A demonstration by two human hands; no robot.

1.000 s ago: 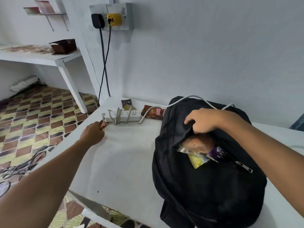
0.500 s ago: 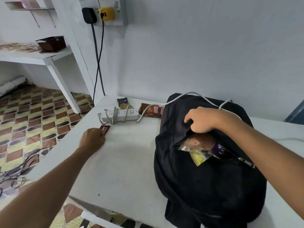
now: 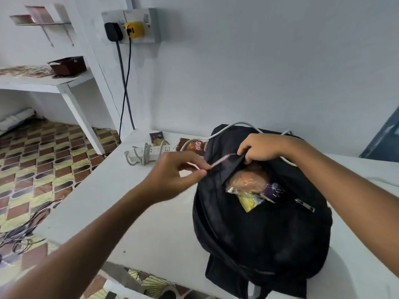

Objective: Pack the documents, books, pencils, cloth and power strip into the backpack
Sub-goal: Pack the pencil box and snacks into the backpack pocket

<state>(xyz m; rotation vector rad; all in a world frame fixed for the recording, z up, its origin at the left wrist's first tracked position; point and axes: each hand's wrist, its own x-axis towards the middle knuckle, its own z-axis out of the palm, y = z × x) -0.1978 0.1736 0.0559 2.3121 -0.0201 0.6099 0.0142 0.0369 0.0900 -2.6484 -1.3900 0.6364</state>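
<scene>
A black backpack (image 3: 259, 234) lies on the white table (image 3: 129, 212), its top pocket open and showing plastic-wrapped packets (image 3: 248, 186). My right hand (image 3: 263, 147) grips the upper edge of that opening and holds it apart. My left hand (image 3: 172, 175) pinches a small thin pinkish packet (image 3: 222, 160), blurred, just left of the opening. The white power strip (image 3: 155, 151) lies at the table's far left edge with its cord wound round it. Its white cable (image 3: 235, 125) runs over the top of the backpack.
A red snack packet (image 3: 194, 145) and a small dark sachet (image 3: 156, 137) lie by the power strip. A wall socket (image 3: 131, 26) holds two plugs with cords hanging down. A shelf (image 3: 43, 80) stands at left, and loose cables (image 3: 21, 229) lie on the patterned floor.
My left hand picked the small packet up from the table near the power strip and carried it right, up to the backpack's opening. My right hand kept its hold on the opening.
</scene>
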